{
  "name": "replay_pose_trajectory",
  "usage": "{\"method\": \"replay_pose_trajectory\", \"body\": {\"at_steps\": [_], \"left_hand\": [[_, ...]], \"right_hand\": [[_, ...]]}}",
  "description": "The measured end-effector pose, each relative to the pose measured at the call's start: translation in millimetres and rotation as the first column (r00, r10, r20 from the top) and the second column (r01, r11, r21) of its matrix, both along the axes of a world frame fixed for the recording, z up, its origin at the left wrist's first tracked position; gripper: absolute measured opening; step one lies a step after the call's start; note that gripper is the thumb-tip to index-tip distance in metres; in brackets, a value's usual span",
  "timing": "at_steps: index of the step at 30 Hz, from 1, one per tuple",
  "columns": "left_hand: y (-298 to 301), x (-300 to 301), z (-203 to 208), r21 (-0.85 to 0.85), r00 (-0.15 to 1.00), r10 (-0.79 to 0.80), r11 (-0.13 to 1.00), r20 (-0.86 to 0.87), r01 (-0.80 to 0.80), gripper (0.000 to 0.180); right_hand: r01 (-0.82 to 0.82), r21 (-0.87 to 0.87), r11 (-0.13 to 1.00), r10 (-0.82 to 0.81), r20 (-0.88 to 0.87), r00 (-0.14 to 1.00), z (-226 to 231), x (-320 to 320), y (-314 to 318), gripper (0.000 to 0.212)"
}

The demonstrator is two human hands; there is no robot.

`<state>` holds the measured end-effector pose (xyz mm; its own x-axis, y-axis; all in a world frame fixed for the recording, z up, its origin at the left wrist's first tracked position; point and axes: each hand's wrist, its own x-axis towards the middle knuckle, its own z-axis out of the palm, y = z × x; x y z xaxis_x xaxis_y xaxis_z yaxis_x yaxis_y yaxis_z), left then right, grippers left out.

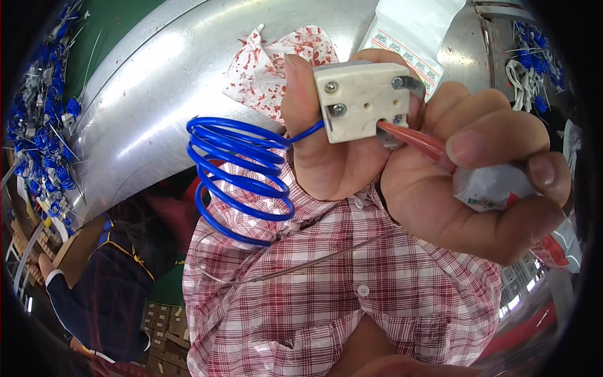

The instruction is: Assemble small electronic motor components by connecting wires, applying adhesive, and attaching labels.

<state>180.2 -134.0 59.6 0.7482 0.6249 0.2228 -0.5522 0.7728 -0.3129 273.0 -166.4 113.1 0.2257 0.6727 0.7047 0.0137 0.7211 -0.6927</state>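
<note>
An off-white rectangular block with metal screws (pixel 364 94), met at its left by a coiled glossy blue cord (pixel 245 162), is pinched by the left hand (pixel 333 166); a red-shafted screwdriver (pixel 418 142), tip at the block's lower edge, is clasped by the right hand (pixel 440 217).

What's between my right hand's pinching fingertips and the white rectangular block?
In the head view, a red, tapered, plastic-looking tip spans the stretch from your right hand's fingertips to the white rectangular block, near its lower edge.

A red-and-white plaid shirt (pixel 282 314) is worn; pale buttons (pixel 363 291) line its front.
</note>
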Motion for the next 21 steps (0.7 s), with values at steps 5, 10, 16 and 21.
{"method": "replay_pose_trajectory", "body": {"at_steps": [5,10,16,21], "left_hand": [[1,1,-3,0.009,1.0,0.008,1.0,-0.02,-0.008,0.085],[0,-2,-3,0.013,1.0,0.003,1.0,-0.011,-0.003,0.085],[0,3,0,-0.009,0.99,-0.008,1.0,-0.142,0.007,0.084],[3,-1,1,0.015,0.97,-0.042,0.999,-0.24,0.047,0.084]], "right_hand": [[0.05,0.033,0.998,-0.045,-0.118,0.992,-2,-13,7,0.048],[0.05,0.026,0.998,-0.048,-0.067,0.997,-4,-7,1,0.048],[-0.036,0.223,0.974,0.072,-0.155,0.985,-12,-3,14,0.048],[0.049,0.177,0.983,-0.009,-0.223,0.975,-13,-15,15,0.047]]}}
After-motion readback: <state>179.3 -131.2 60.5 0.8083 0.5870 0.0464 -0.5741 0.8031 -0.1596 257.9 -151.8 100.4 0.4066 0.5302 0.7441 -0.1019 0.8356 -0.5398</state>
